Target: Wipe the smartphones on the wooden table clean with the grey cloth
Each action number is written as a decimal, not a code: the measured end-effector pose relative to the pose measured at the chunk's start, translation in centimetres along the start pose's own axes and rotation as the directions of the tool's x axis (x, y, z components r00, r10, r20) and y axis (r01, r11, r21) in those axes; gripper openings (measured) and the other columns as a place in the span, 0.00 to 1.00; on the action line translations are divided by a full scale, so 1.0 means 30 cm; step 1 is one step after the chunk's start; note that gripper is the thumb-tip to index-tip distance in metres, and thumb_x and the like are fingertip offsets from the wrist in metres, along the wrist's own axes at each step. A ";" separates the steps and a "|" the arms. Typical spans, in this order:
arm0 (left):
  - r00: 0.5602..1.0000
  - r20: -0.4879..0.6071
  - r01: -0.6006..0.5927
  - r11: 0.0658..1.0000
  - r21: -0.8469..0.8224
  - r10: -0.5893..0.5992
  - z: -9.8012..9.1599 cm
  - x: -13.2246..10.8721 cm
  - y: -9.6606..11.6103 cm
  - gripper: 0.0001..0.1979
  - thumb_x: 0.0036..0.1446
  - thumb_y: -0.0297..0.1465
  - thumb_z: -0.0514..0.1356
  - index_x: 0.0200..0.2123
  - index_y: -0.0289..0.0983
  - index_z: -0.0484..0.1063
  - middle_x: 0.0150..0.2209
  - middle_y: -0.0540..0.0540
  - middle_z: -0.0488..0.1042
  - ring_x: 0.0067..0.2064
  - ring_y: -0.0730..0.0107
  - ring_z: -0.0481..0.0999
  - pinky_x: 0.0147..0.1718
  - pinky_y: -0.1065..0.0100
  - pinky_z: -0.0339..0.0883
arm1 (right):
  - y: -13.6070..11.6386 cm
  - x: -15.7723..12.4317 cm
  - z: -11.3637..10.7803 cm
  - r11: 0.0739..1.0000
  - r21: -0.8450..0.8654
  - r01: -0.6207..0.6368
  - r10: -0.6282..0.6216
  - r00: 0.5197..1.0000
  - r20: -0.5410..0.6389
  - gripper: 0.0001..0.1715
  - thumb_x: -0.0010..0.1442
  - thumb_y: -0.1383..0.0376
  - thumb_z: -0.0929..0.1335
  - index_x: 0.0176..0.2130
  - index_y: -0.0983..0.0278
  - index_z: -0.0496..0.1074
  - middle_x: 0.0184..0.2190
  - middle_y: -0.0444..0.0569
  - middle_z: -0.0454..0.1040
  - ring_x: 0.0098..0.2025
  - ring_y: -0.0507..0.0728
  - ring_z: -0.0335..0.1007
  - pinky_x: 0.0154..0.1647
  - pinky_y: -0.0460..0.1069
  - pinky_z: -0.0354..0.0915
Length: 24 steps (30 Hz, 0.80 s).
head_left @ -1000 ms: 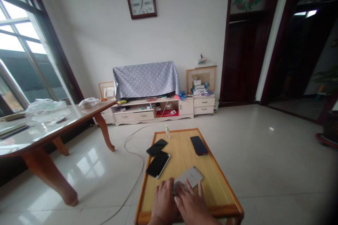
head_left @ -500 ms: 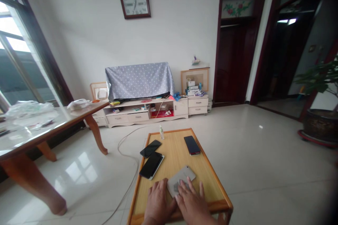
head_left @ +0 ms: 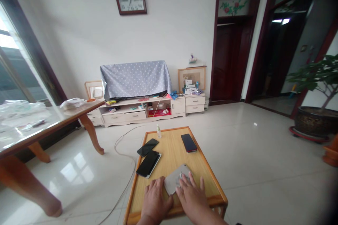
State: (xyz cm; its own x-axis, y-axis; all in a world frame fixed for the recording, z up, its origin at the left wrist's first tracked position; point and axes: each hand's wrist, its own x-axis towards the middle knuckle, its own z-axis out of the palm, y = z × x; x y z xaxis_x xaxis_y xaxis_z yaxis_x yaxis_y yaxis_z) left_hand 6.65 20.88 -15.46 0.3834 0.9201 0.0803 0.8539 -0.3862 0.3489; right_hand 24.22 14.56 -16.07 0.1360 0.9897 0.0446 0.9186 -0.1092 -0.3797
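A small table [head_left: 174, 144] fills the lower centre of the frame. On it, near the front, lies a phone [head_left: 171, 182], the left hand [head_left: 154, 197] at its left edge, the right hand [head_left: 192, 195] on its right part. Another phone [head_left: 147, 163] lies left, a third [head_left: 148, 147] behind that, a fourth [head_left: 188, 143] toward the far right; a bottle [head_left: 158, 131] stands at the far end.

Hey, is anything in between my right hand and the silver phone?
Yes, it seems: a small greyish piece, perhaps a cloth but too blurred to be sure, shows at the fingertips of your right hand, on the silver phone. Nothing else visible stands between them.
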 end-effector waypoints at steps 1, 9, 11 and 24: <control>1.000 0.000 0.004 1.000 0.000 -0.004 -0.001 0.000 0.002 0.29 0.49 0.39 0.60 0.56 0.42 0.66 0.54 0.43 0.72 0.57 0.58 0.66 0.57 0.63 0.51 | 0.015 0.016 -0.016 0.997 -0.034 -0.064 0.063 0.998 -0.011 0.33 0.72 0.49 0.49 0.65 0.53 0.64 0.68 0.45 0.58 0.73 0.68 0.37 0.67 0.76 0.25; 1.000 -0.011 -0.014 1.000 -0.023 0.014 0.008 0.000 -0.013 0.28 0.49 0.36 0.59 0.55 0.41 0.66 0.54 0.43 0.73 0.57 0.58 0.67 0.56 0.62 0.52 | -0.056 -0.035 0.028 0.991 0.046 0.126 -0.128 0.991 0.043 0.31 0.72 0.49 0.48 0.65 0.47 0.63 0.68 0.41 0.58 0.73 0.65 0.39 0.68 0.75 0.27; 1.000 -0.015 -0.014 1.000 -0.025 0.013 0.010 -0.002 -0.016 0.28 0.49 0.37 0.59 0.55 0.41 0.66 0.54 0.43 0.73 0.57 0.58 0.67 0.56 0.62 0.52 | -0.059 -0.039 0.028 0.991 0.047 0.128 -0.130 0.991 0.043 0.32 0.72 0.49 0.48 0.64 0.47 0.64 0.68 0.41 0.59 0.73 0.65 0.39 0.68 0.75 0.27; 0.999 0.050 0.011 1.000 -0.001 -0.011 -0.018 -0.006 -0.004 0.28 0.51 0.37 0.58 0.57 0.42 0.66 0.56 0.43 0.72 0.58 0.58 0.66 0.57 0.62 0.52 | -0.097 -0.044 0.033 0.990 0.064 0.127 -0.132 0.988 0.085 0.33 0.72 0.48 0.49 0.66 0.50 0.63 0.69 0.44 0.57 0.74 0.66 0.36 0.69 0.74 0.29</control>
State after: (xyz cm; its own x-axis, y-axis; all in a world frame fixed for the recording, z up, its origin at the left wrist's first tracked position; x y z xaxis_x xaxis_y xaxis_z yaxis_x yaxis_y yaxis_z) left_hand 6.28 20.81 -15.02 0.3907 0.9200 0.0300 0.8579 -0.3757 0.3505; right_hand 20.99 13.65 -15.92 -0.0181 0.9997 0.0158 0.9030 0.0232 -0.4290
